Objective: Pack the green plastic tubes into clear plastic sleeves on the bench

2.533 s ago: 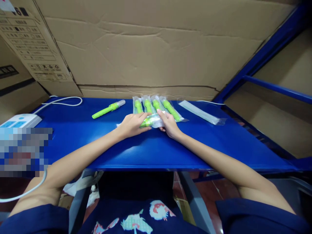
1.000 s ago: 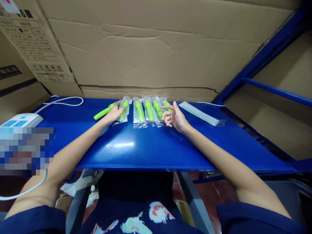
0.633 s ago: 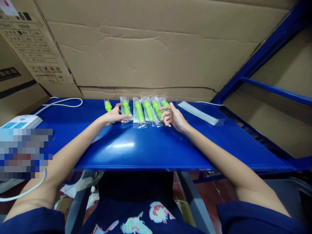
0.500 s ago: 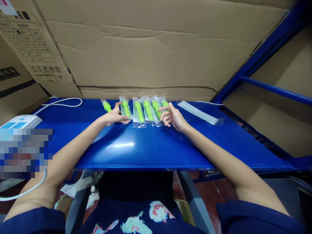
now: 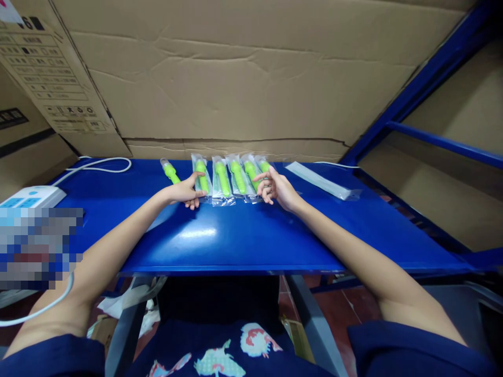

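Note:
Several bright green sticks in clear plastic bags lie side by side at the back of the blue table. My left hand (image 5: 184, 191) is open, its fingers spread at the leftmost bagged green stick (image 5: 202, 180); one finger reaches over that bag. Beside this hand, to the left, lies a green stick with a clear end (image 5: 170, 172), partly hidden by the hand. My right hand (image 5: 280, 191) is at the right end of the row with loosely bent fingers apart, near a bagged green stick (image 5: 250, 170). Another bagged green stick (image 5: 222, 178) lies between the hands.
A long white packet (image 5: 318, 180) in clear plastic lies to the right on the blue table (image 5: 243, 241). A white power strip (image 5: 33, 198) with a cable is at the left. Cardboard (image 5: 243, 89) stands behind, and a blue metal frame (image 5: 408, 99) rises at the right.
My left hand has shifted slightly toward me, its lower fingers now below the leftmost bag's edge. My right hand has barely moved, and the row of bags looks the same.

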{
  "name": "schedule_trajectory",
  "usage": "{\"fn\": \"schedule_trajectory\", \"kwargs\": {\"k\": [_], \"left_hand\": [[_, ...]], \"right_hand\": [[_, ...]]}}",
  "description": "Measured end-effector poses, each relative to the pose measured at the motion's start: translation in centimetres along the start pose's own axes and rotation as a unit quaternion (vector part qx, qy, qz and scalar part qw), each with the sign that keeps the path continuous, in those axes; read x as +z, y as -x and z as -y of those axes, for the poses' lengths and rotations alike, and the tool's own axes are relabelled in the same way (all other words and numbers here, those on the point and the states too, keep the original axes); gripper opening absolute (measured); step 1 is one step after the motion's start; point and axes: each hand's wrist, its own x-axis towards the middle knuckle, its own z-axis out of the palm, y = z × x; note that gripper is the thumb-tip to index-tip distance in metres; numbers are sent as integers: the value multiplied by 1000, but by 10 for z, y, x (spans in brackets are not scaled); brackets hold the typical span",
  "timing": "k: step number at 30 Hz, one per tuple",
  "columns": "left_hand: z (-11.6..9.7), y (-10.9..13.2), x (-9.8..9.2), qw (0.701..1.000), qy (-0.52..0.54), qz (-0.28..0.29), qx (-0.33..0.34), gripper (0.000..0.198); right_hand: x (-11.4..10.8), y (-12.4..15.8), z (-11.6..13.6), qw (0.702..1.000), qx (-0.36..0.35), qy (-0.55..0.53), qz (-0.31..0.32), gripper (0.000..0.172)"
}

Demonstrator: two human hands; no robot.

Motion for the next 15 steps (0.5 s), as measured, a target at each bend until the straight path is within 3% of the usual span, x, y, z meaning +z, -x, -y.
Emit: {"fn": "schedule_trajectory", "kwargs": {"k": [7, 12, 15], "left_hand": [[-2, 8, -9, 999, -46, 22, 2, 82], [-3, 6, -7, 998, -48, -19, -31, 91], [-3, 5, -7, 996, -77, -15, -37, 95]], "right_hand": [[-5, -3, -1, 999, -7, 34, -2, 63], [-7, -4, 0, 999, -14, 48, -5, 62], [-13, -4, 6, 998, -38, 52, -22, 62]]}}
